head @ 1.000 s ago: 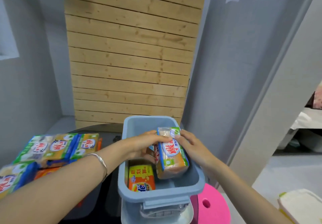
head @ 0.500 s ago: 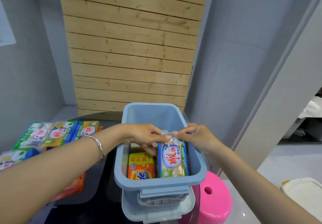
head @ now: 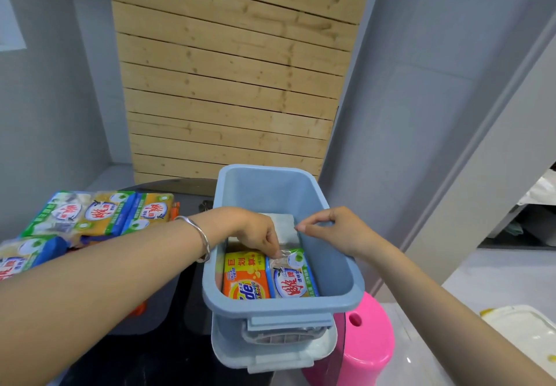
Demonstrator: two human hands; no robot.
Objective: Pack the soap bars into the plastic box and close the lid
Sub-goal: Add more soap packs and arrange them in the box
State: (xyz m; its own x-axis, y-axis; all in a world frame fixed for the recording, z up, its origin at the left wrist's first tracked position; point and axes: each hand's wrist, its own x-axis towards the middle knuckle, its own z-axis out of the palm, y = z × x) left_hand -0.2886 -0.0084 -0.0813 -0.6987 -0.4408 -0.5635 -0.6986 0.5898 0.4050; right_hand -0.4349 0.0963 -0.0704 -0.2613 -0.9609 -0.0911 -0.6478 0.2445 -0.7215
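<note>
Behind everything, a slatted wooden panel (head: 231, 79) leaning against grey walls. Below it, a dark table (head: 168, 352) carrying the goods.

At centre, a blue plastic box (head: 340, 268), open, standing on its pale lid (head: 270, 355), which lies flat underneath on the table edge. Just right of the box and lower, a pink stool (head: 370, 346) with a hole in its top.

At left on the table, a pile of wrapped soap packs (head: 99, 214), green, yellow and blue, well apart from the box, partly hidden by the left forearm.

Inside the box, on the floor at the near end, two soap bars side by side and touching: an orange soap bar (head: 246, 277) on the left, a green-and-blue soap bar (head: 293, 280) on the right, both lying flat with labels up. Beyond them, a pale flat block (head: 284, 229) further back in the box; contents unclear.

Left hand (head: 255, 232), reaching down into the box, fingertips pinched together on the clear wrapper flap at the far end of the green-and-blue soap bar. A silver bangle (head: 200, 238) on that wrist.

Right hand (head: 334, 232), above the right rim of the box, thumb and forefinger drawn together in a pinch; whether anything is between them cannot be told.
</note>
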